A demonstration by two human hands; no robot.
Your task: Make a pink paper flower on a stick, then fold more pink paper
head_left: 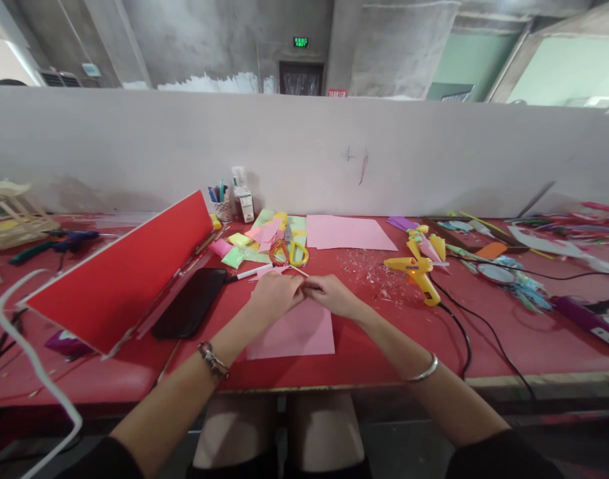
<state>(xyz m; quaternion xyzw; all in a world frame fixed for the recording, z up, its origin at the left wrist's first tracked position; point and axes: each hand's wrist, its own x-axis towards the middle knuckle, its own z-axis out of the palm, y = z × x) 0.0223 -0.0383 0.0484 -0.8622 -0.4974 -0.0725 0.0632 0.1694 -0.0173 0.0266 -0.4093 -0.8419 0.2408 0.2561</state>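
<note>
My left hand [277,291] and my right hand [331,295] meet above a sheet of pink paper [304,336], both with fingers closed. A thin pale stick [298,271] pokes out at the far side of the fingertips, running into my right hand's fingers. Whatever the left fingers pinch is hidden. Just beyond the left hand lie a small piece of pink paper [270,272] and a white pen [254,271]. Scissors with yellow handles [299,253] and another pair with orange handles [279,253] rest behind the hands.
A yellow glue gun [414,271] with a black cord stands at right near paper scraps [369,273]. Left are a black phone [192,304] and an upright red board [134,273]. Pink sheets [351,233], a pen cup [222,210] and a bottle [245,203] sit behind.
</note>
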